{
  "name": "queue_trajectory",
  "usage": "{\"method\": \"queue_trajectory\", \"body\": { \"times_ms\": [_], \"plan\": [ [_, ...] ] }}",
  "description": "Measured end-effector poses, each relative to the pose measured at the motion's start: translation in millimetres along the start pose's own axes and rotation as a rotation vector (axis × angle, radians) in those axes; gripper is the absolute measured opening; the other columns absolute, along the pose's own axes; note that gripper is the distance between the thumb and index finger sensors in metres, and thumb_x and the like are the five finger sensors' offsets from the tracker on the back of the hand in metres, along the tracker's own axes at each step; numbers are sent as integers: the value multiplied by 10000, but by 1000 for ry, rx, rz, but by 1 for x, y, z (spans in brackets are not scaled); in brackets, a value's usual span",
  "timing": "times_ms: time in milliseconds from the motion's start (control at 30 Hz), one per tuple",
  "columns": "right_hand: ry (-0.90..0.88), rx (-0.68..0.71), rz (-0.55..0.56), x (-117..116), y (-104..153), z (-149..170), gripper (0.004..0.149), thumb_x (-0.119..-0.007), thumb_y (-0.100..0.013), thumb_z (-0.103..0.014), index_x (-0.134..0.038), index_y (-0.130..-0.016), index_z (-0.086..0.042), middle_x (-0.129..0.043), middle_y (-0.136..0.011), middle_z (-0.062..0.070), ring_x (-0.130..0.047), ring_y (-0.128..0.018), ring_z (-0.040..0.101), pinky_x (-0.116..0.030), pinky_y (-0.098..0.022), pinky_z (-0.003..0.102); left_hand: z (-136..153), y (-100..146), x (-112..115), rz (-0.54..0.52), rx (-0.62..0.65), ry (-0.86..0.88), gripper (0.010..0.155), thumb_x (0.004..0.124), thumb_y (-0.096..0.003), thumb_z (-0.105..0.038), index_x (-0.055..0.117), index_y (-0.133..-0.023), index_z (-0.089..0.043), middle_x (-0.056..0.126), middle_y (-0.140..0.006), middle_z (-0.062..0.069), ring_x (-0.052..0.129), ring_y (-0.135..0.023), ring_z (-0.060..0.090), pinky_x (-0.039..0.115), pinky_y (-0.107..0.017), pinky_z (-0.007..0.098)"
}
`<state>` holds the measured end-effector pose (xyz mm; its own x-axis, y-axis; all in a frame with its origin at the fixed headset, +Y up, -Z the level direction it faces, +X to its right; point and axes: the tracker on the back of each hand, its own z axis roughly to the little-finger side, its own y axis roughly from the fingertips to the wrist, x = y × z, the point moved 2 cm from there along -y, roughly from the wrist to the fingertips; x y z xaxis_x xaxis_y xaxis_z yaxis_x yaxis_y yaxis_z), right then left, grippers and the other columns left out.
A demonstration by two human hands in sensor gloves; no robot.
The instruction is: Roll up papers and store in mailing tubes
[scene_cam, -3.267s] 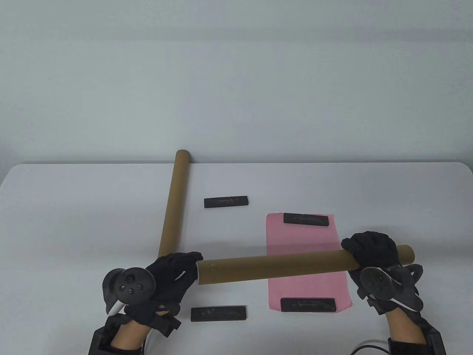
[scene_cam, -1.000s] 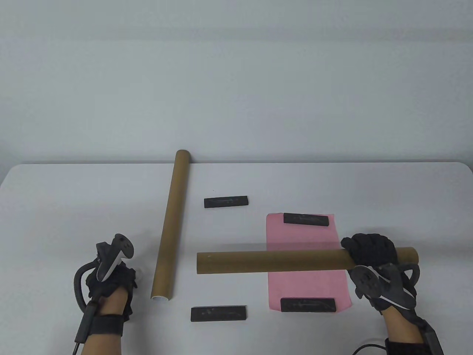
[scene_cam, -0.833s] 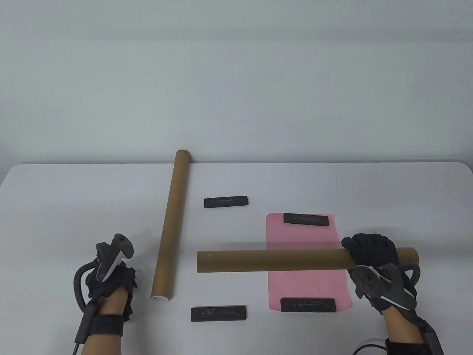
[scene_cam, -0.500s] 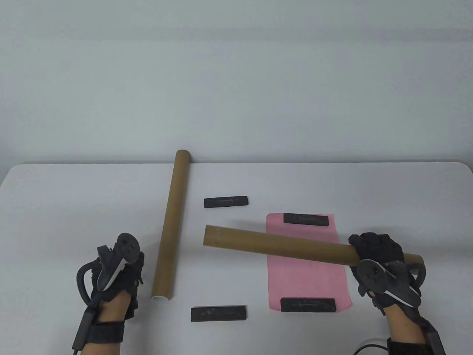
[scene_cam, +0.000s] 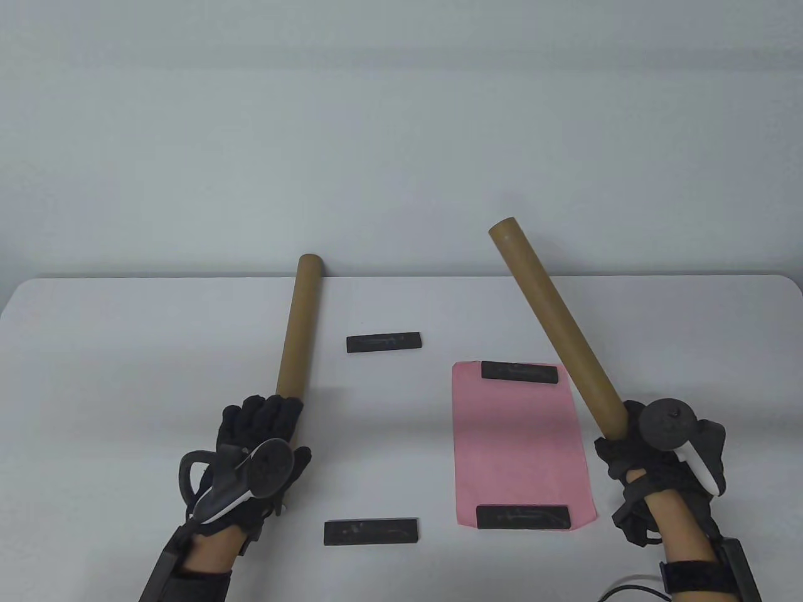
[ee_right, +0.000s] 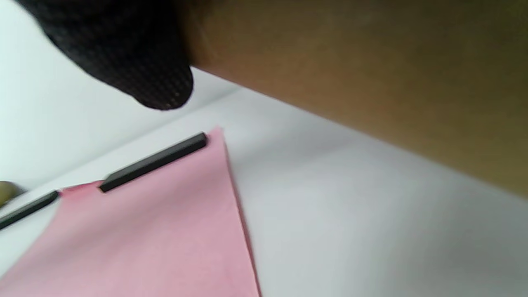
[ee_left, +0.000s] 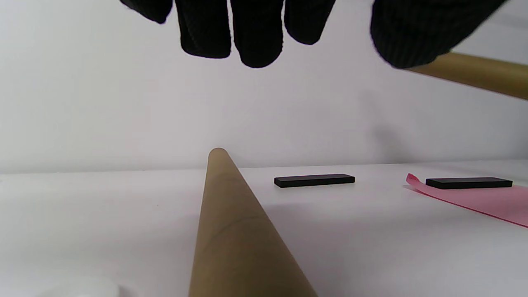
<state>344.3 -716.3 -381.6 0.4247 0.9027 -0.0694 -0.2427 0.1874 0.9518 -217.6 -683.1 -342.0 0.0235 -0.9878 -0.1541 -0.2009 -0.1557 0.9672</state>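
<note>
A brown mailing tube [scene_cam: 300,326] lies on the white table [scene_cam: 125,351], running away from me. My left hand [scene_cam: 266,417] is over its near end. In the left wrist view the fingers [ee_left: 255,37] hang spread above this tube [ee_left: 231,231] without touching it. My right hand [scene_cam: 630,442] grips the near end of a second tube [scene_cam: 552,320], held off the table and tilted up and away to the left. In the right wrist view that tube [ee_right: 371,74] fills the top. A pink paper [scene_cam: 521,445] lies flat to the left of my right hand.
Black bars weigh down the pink paper's far edge [scene_cam: 519,372] and near edge [scene_cam: 522,517]. Two more black bars lie on the table, one far [scene_cam: 384,342] and one near [scene_cam: 371,532]. A blurred white thing [ee_left: 82,288] sits at the left wrist view's bottom left.
My right hand has swung its tube from lying across the pink paper to pointing up and away. My left hand has moved right, over the near end of the lying tube.
</note>
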Motion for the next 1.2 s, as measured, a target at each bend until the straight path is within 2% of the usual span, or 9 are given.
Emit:
{"method": "queue_trajectory", "body": {
  "times_ms": [200, 333, 533, 833, 1033, 1200],
  "plan": [
    [84, -230, -129, -3, -35, 5, 810, -824, -582, -475, -381, -1080, -15, -610, -970, 213, -855, -735, 410, -922, -486, 548, -4, 1, 2, 23, 25, -17, 795, 701, -374, -672, 489, -1079, -371, 623, -1144, 11, 649, -1112, 351, 528, -798, 543],
    [118, -358, -144, -7, -53, 9, 813, -825, -584, -467, -374, -1079, -6, -602, -968, 223, -847, -736, 416, -913, -492, 549, -7, 1, 3, 24, 36, -20, 795, 702, -376, -669, 490, -1080, -366, 622, -1143, 6, 652, -1110, 353, 533, -795, 543],
    [207, -449, -167, -17, -73, 8, 814, -826, -579, -471, -378, -1077, -8, -604, -969, 219, -847, -739, 411, -915, -497, 542, -7, -2, 9, 51, 39, -29, 793, 703, -379, -664, 486, -1081, -365, 616, -1146, 9, 652, -1107, 360, 536, -790, 551],
    [282, -500, -169, -28, -90, 9, 813, -824, -576, -472, -380, -1074, -7, -605, -969, 220, -847, -739, 415, -914, -507, 533, -2, -1, 8, 54, 12, -19, 791, 703, -380, -662, 497, -1080, -356, 635, -1139, 3, 676, -1104, 341, 556, -789, 539],
    [331, -487, -149, -34, -95, 8, 811, -809, -573, -493, -394, -1077, -11, -617, -970, 215, -856, -736, 416, -922, -508, 516, -1, -2, 10, 72, 8, -25, 791, 704, -379, -660, 498, -1079, -356, 633, -1140, 4, 672, -1105, 343, 561, -787, 543],
    [322, -465, -130, -38, -96, 8, 834, -789, -551, -523, -415, -1080, 3, -636, -961, 235, -833, -718, 456, -870, -504, 552, -1, -1, 8, 72, 5, -18, 791, 702, -381, -661, 496, -1081, -355, 637, -1139, -21, 678, -1108, 326, 577, -784, 540]
  ]
}}
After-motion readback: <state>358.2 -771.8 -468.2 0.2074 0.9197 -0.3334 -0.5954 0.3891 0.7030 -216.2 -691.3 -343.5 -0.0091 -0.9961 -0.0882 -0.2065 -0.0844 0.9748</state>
